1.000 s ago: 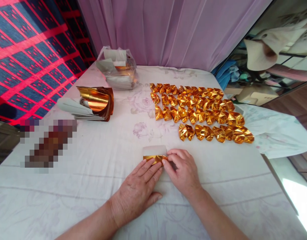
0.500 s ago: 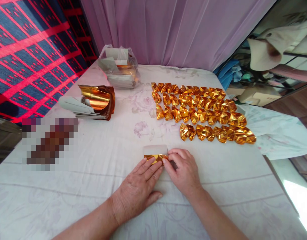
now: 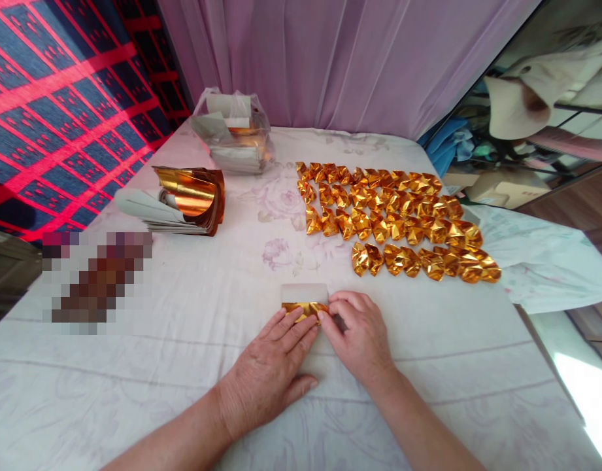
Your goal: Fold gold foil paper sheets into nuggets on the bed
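A sheet of gold foil paper [image 3: 304, 294] lies in front of me, its near part folded over so a gold strip shows below the grey-white back. My left hand [image 3: 276, 353] rests flat on the gold strip, fingers stretched out and thumb apart. At the sheet's right edge, my right hand [image 3: 362, 333] pinches the paper between thumb and bent fingers. Beyond my right hand sit several rows of folded gold paper ingots [image 3: 362, 224].
A bundle of gold foil sheets [image 3: 183, 203] lies at the left, curled over. Behind it stands a clear plastic bag [image 3: 234, 134] of more sheets. A floral cloth [image 3: 183, 294] covers the table; a purple curtain [image 3: 301, 59] hangs behind. Shelves with a pale hat [image 3: 514, 108] are at the right.
Almost nothing differs. Both hands keep their places on the folded sheet, and the ingots and the bundle have not moved.
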The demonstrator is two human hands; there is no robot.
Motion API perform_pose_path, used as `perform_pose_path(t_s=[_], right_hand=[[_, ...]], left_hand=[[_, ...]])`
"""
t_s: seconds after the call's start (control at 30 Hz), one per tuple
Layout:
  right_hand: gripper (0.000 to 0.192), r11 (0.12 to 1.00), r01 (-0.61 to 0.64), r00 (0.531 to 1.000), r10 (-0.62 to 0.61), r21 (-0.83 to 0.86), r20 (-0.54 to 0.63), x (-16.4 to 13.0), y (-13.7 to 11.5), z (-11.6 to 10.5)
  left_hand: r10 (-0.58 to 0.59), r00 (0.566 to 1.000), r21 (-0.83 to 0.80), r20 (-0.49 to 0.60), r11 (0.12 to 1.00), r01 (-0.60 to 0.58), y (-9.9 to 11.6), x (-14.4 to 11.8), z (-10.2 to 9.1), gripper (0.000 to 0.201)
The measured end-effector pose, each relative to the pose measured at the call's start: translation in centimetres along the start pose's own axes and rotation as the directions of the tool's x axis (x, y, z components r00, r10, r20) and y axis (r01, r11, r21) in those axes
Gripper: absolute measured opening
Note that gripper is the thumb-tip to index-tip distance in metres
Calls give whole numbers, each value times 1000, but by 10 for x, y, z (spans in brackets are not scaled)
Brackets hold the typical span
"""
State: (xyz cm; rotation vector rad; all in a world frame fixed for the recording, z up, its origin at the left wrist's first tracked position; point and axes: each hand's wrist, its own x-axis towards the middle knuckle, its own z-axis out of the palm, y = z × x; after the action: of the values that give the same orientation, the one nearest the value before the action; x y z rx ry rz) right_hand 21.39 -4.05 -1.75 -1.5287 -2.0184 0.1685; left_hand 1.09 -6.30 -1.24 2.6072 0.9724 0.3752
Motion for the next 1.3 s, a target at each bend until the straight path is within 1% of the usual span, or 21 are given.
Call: perform_pose_path(t_s=[0.3,0.47,0.57,0.7,0.83,1.03,1.17,1.3], right_hand=[[14,1000,-8,1000,8,7,-4,0,0,1],[4,1000,-28,999,28,6,-20,-1,1,3],[12,1000,-21,999,22,23,-38,-1,2,3],[7,999,6,1000,-6,41,3,-1,3,1],[11,998,10,1000,-11,58,21,0,3,-1],[3,998,4,999,-6,59,45,-1,2,-2],[8,999,-10,997,6,54,73,-1,1,-3],[10,998,-9,993,1,64,117,0,4,-5]], left_hand=[[-5,1000,-2,12,1000,5,0,1,-1,68],[-1,1000,-3,17,1000,2,0,0,0,66],[-6,1000,5,10,1000,6,0,0,0,66],[6,1000,33,2,999,-6,0,0,1,66],[1,1000,46,-7,999,-1,0,0,1,67],[-8,1000,44,-11,999,8,0,1,1,68],[-14,1000,32,-13,999,14,0,1,0,68],[-8,1000,56,-14,998,9,0,2,-1,66]])
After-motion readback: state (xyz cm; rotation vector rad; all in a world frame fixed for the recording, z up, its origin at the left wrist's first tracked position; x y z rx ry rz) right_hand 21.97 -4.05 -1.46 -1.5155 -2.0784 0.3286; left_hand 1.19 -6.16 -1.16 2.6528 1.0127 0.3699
